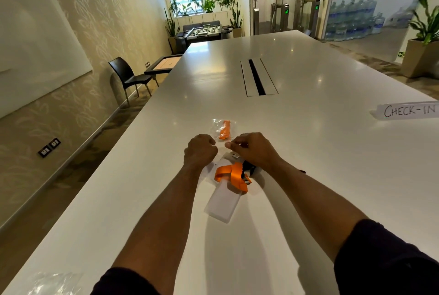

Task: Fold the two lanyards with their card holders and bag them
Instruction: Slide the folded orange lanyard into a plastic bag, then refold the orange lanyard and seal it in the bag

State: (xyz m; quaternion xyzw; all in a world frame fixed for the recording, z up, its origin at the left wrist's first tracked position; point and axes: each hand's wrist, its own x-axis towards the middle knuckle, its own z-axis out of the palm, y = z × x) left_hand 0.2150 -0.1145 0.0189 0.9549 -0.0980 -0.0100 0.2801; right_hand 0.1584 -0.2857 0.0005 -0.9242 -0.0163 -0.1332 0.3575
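One orange lanyard (pixel 224 129) is already lying bagged on the far side, while both hands, left hand (pixel 200 150) and right hand (pixel 253 148), are curling, perhaps pinching the bag edge, over the second lanyard (pixel 234 173) and card holder (pixel 222 203) nearer.

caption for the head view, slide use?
Both hands, left and right, work above an orange lanyard and card holder; one bagged lanyard lies beyond.

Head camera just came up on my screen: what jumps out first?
The two hands, left hand and right hand, meet over the white table, fingers curled at the near edge of a clear bag holding a folded orange lanyard. Nearer the person lies a second orange lanyard, loose on its clear card holder.
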